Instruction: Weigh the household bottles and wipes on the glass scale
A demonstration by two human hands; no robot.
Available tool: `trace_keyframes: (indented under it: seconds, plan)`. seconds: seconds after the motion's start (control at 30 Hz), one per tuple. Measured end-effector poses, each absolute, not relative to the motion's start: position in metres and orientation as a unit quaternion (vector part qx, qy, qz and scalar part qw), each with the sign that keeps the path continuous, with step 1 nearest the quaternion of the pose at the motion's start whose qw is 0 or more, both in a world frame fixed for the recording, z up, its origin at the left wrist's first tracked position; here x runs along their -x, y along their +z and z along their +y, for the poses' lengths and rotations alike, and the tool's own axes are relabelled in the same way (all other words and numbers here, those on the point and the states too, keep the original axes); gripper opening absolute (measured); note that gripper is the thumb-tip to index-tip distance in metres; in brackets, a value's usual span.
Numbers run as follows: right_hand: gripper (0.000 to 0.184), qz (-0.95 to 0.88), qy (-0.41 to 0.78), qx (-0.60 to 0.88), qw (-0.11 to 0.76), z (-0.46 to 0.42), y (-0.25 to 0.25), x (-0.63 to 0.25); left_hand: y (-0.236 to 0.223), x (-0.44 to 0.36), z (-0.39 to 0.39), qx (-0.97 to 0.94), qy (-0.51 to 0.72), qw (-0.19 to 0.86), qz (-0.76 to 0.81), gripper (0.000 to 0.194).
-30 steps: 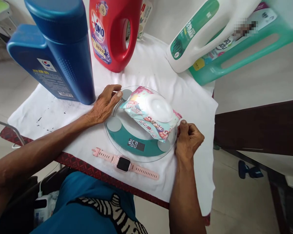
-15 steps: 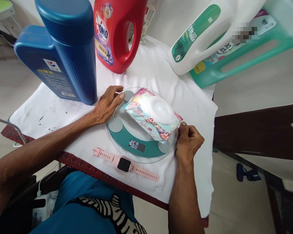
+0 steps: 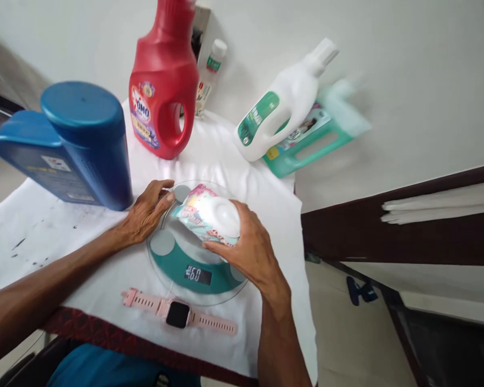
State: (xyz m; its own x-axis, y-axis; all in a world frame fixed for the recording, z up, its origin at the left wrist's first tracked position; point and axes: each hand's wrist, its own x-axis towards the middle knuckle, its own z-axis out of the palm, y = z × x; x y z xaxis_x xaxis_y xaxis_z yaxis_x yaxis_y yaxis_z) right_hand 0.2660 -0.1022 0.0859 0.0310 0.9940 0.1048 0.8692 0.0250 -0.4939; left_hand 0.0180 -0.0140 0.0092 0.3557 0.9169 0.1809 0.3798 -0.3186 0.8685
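Observation:
A pack of wet wipes with a white lid lies on a round glass bathroom scale. My right hand is closed around the right end of the pack, thumb along its near side and fingers over the far side. Part of the pack is hidden by that hand. At the scale's upper left rim, my left hand holds the glass edge with bent fingers and thumb. The scale's lit display shows digits. In front of the scale, a pink smartwatch is stretched out flat.
A blue jug stands at the left and a red OMO detergent bottle behind the scale. White and green bottles stand at the back right. A small capped bottle is behind the red one. White cloth covers the table.
My right hand has moved from the scale's right edge onto the wipes pack and grasped it. My left hand stays at the rim. The view has tilted up and shifted right.

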Motion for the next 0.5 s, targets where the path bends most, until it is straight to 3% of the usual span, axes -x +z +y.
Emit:
trace_keyframes:
  seconds: [0.13,0.27,0.37,0.5]
  plan:
    - [0.067,-0.642,0.190,0.697,0.256,-0.101,0.090,-0.271,0.009,-0.018,-0.015,-0.726,0.357,0.382,0.446,0.061]
    - [0.066,-0.559,0.261,0.718,0.322,-0.093,0.102,-0.292,0.011,-0.018,-0.016,-0.712,0.364,0.400,0.448,0.064]
    - [0.074,-0.509,0.179,0.772,0.337,-0.068,0.109,-0.323,0.010,-0.019,-0.017,-0.700,0.360,0.420,0.451,0.068]
    - [0.079,-0.446,0.043,0.857,0.253,-0.012,0.108,-0.369,0.005,-0.021,-0.018,-0.688,0.370,0.431,0.452,0.067]
